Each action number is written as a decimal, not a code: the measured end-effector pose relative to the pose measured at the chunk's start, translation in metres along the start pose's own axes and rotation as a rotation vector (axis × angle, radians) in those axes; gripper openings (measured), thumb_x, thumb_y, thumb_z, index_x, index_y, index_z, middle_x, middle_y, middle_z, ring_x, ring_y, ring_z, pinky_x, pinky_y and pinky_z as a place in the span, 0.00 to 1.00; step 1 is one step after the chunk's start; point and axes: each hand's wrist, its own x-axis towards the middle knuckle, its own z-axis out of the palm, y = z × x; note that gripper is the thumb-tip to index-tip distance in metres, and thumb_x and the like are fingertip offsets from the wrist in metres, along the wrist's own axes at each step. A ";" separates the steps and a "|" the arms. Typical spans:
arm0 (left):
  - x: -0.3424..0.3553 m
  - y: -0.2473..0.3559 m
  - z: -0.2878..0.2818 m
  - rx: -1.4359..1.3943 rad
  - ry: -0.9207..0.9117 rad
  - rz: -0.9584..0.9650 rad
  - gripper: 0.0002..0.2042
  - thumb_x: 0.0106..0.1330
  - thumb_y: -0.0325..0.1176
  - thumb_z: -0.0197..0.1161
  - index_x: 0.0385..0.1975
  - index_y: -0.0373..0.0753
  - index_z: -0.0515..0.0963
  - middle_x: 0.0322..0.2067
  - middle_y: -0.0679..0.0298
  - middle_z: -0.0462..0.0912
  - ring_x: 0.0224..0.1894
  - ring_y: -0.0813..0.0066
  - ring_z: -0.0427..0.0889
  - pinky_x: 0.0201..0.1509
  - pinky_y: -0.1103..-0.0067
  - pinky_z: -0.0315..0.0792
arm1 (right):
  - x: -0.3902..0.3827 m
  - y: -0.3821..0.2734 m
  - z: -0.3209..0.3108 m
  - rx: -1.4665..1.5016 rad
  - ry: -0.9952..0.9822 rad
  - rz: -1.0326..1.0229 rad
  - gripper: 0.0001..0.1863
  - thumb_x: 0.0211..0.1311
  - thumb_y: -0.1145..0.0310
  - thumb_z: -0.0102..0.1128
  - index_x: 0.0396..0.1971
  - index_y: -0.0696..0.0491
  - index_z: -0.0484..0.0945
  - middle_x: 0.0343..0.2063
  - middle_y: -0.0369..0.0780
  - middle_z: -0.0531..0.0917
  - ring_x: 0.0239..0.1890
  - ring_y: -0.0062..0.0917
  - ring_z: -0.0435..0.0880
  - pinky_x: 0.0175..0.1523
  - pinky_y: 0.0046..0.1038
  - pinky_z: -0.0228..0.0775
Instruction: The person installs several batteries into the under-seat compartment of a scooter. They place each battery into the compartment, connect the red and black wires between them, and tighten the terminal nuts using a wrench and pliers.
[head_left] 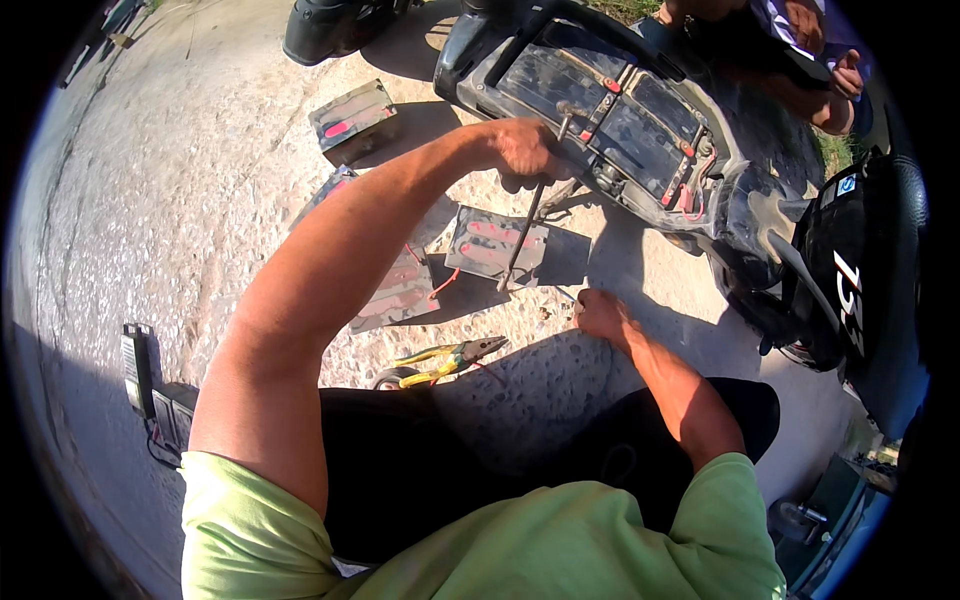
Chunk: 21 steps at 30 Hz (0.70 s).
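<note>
My left hand grips a long metal rod tool, held at a slant over a battery block with red markings and a red wire. My right hand, lower right, is closed on a thin item beside that block; what it is exactly is too small to tell. More blocks lie to the left, one partly hidden by my left arm. Yellow-handled pliers rest on the concrete below. Just beyond my left hand is the vehicle's open deck, holding batteries with red connectors.
Another person's hands show at the top right. The black vehicle body fills the right side. A separate block and a dark container stand behind. A dark device with cable lies at left, and a wheeled object at lower right.
</note>
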 end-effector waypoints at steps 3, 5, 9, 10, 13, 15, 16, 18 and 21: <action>-0.007 -0.016 -0.009 0.100 0.032 -0.050 0.20 0.67 0.47 0.66 0.32 0.30 0.82 0.22 0.62 0.82 0.21 0.72 0.81 0.24 0.75 0.74 | 0.012 0.011 -0.009 -0.054 -0.004 0.062 0.13 0.53 0.63 0.66 0.39 0.48 0.88 0.39 0.46 0.89 0.46 0.45 0.88 0.51 0.44 0.78; -0.014 -0.023 -0.014 0.112 0.020 -0.062 0.20 0.66 0.47 0.66 0.32 0.30 0.82 0.22 0.62 0.83 0.21 0.72 0.81 0.25 0.74 0.74 | 0.014 0.011 -0.009 -0.043 0.021 0.059 0.13 0.53 0.63 0.66 0.39 0.47 0.87 0.38 0.45 0.89 0.46 0.44 0.88 0.51 0.44 0.78; -0.022 -0.027 -0.018 0.217 -0.014 -0.079 0.19 0.65 0.46 0.67 0.31 0.30 0.82 0.22 0.62 0.83 0.21 0.72 0.81 0.24 0.74 0.73 | 0.015 0.001 -0.001 0.014 0.139 -0.003 0.11 0.55 0.63 0.66 0.38 0.48 0.87 0.38 0.45 0.89 0.45 0.45 0.88 0.51 0.45 0.78; -0.023 -0.027 -0.019 0.243 -0.006 -0.093 0.20 0.65 0.47 0.66 0.30 0.31 0.82 0.21 0.62 0.82 0.21 0.73 0.81 0.27 0.73 0.73 | 0.016 0.000 0.001 0.032 0.167 -0.025 0.11 0.55 0.63 0.65 0.37 0.48 0.87 0.37 0.45 0.89 0.45 0.45 0.88 0.50 0.45 0.78; -0.025 -0.042 -0.022 0.219 -0.019 -0.095 0.20 0.66 0.47 0.65 0.30 0.31 0.82 0.20 0.62 0.82 0.20 0.74 0.80 0.27 0.72 0.73 | 0.022 -0.004 0.012 0.033 0.221 -0.084 0.11 0.56 0.63 0.64 0.38 0.49 0.86 0.38 0.46 0.89 0.45 0.46 0.87 0.50 0.45 0.78; -0.029 -0.050 -0.027 0.246 -0.029 -0.095 0.19 0.66 0.47 0.65 0.31 0.31 0.82 0.19 0.62 0.81 0.19 0.74 0.79 0.26 0.73 0.72 | 0.026 -0.008 0.014 0.001 0.192 -0.079 0.11 0.57 0.63 0.64 0.39 0.48 0.85 0.39 0.46 0.88 0.46 0.46 0.87 0.50 0.46 0.78; -0.031 -0.053 -0.028 0.259 -0.032 -0.096 0.19 0.67 0.46 0.64 0.31 0.31 0.82 0.18 0.62 0.81 0.18 0.74 0.79 0.26 0.73 0.72 | 0.029 -0.011 0.015 -0.015 0.178 -0.079 0.11 0.57 0.64 0.63 0.39 0.48 0.85 0.39 0.46 0.88 0.46 0.46 0.87 0.50 0.46 0.78; -0.039 -0.035 -0.023 0.299 0.002 -0.158 0.19 0.67 0.46 0.64 0.29 0.32 0.82 0.18 0.63 0.80 0.17 0.74 0.78 0.25 0.74 0.71 | 0.032 -0.004 0.020 -0.015 0.171 -0.065 0.11 0.58 0.64 0.62 0.40 0.48 0.85 0.39 0.46 0.88 0.46 0.46 0.87 0.51 0.46 0.78; -0.050 -0.028 -0.023 0.239 0.017 -0.170 0.20 0.67 0.47 0.64 0.25 0.33 0.81 0.17 0.63 0.79 0.16 0.74 0.77 0.26 0.74 0.71 | 0.033 -0.004 0.020 -0.006 0.173 -0.060 0.11 0.58 0.64 0.62 0.40 0.48 0.85 0.39 0.47 0.88 0.46 0.46 0.87 0.51 0.46 0.78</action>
